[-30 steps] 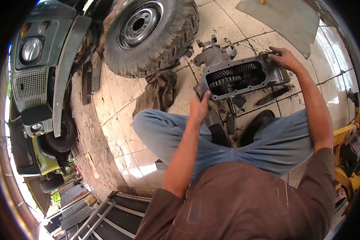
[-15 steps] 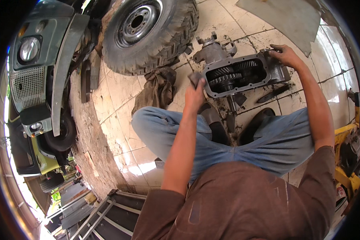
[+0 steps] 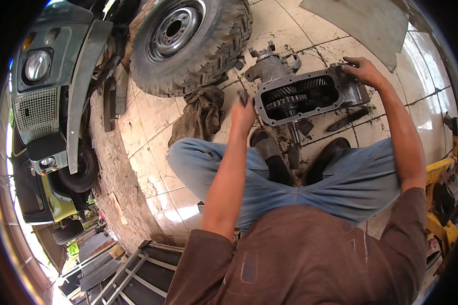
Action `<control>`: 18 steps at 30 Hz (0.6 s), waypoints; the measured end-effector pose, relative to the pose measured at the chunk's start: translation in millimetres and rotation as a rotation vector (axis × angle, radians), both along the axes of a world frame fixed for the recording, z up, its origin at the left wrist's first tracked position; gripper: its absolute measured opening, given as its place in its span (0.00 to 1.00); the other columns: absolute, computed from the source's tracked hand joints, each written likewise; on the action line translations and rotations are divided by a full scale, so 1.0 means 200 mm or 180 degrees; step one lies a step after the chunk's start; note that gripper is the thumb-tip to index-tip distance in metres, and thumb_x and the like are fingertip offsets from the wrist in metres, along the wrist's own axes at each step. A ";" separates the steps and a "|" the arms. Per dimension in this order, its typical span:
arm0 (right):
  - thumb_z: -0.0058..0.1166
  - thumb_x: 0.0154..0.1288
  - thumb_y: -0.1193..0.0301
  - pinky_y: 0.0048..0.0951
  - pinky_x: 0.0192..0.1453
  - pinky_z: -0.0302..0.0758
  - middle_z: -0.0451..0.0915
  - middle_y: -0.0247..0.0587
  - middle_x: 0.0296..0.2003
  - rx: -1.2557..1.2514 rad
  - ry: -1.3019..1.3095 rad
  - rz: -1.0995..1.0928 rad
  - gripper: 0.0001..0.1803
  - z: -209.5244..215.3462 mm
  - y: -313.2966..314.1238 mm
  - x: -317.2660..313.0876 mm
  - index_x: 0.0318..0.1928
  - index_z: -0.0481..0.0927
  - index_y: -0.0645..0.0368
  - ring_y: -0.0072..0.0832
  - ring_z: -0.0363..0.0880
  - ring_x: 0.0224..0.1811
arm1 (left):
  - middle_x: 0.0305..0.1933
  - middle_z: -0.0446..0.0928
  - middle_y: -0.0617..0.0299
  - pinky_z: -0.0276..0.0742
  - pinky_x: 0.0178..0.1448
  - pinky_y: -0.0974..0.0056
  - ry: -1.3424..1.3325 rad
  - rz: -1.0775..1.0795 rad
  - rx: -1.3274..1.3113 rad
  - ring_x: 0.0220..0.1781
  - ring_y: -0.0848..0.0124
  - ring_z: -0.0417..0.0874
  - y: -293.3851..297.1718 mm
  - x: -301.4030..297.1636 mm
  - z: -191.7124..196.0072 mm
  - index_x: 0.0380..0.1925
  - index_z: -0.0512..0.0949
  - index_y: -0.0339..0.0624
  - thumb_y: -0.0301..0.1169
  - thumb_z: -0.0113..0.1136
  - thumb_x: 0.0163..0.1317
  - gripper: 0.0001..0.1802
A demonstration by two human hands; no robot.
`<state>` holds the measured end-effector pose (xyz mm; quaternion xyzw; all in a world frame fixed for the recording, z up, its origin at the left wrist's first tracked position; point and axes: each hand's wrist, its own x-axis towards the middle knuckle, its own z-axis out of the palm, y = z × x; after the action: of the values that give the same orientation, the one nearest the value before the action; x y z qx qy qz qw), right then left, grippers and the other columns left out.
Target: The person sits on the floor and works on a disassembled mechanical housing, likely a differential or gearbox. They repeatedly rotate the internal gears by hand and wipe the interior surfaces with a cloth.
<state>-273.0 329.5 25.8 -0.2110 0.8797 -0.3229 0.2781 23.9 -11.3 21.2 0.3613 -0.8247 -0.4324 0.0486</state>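
Observation:
On the tiled floor before me lies a grey metal gearbox housing (image 3: 310,114), its open side showing toothed gears (image 3: 290,100) inside. A flanged yoke (image 3: 262,52) juts from its far side, and a shaft (image 3: 295,133) points from its near side toward my shoes. My left hand (image 3: 242,118) is closed round a small dark flat piece (image 3: 244,96), seen nearly edge-on, just off the housing's left rim. Resting on the housing's right end, my right hand (image 3: 365,72) has its fingers stretched over the metal.
A big knobbly tyre (image 3: 198,63) lies at the far left, with a crumpled brown rag (image 3: 198,112) beside it. A dark flat blade-like part (image 3: 347,119) is right of the shaft. A grey sheet (image 3: 364,25) lies far right; a vehicle front (image 3: 38,101) stands at left.
My left hand has shifted slightly left and nearer, off the housing's rim, and the piece in it has turned edge-on. My right hand stays in place.

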 end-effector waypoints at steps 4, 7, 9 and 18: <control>0.63 0.64 0.52 0.35 0.61 0.79 0.84 0.57 0.56 0.0281 0.0370 0.0258 0.36 -0.01 -0.02 0.00 0.65 0.79 0.65 0.40 0.86 0.56 | 0.49 0.82 0.55 0.80 0.50 0.55 0.0278 0.0977 0.1271 0.47 0.61 0.83 0.07 0.33 -0.13 0.51 0.83 0.36 0.42 0.59 0.73 0.20; 0.64 0.63 0.52 0.35 0.63 0.78 0.83 0.58 0.58 0.0360 -0.0008 0.0166 0.37 0.10 0.01 -0.04 0.64 0.79 0.66 0.41 0.85 0.58 | 0.50 0.80 0.59 0.82 0.47 0.58 0.0249 0.1174 0.1493 0.47 0.65 0.82 0.08 0.16 0.04 0.53 0.81 0.37 0.38 0.57 0.73 0.18; 0.65 0.62 0.52 0.36 0.63 0.78 0.83 0.59 0.58 0.0263 -0.0001 0.0173 0.37 0.07 0.00 -0.04 0.64 0.79 0.67 0.42 0.85 0.58 | 0.48 0.81 0.58 0.83 0.47 0.59 0.0315 0.0914 0.1330 0.47 0.67 0.83 0.08 0.12 0.12 0.55 0.80 0.34 0.35 0.56 0.72 0.19; 0.64 0.62 0.51 0.37 0.62 0.79 0.84 0.59 0.57 0.0289 0.0032 0.0227 0.38 0.06 -0.01 -0.04 0.64 0.79 0.67 0.42 0.85 0.57 | 0.42 0.81 0.56 0.84 0.38 0.63 0.0275 0.0808 0.1004 0.32 0.69 0.85 0.18 0.27 0.13 0.52 0.75 0.30 0.25 0.59 0.65 0.16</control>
<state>-280.9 327.5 37.1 -0.2309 0.8868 -0.2715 0.2943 78.5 23.9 47.7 0.4466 -0.6918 -0.5617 0.0810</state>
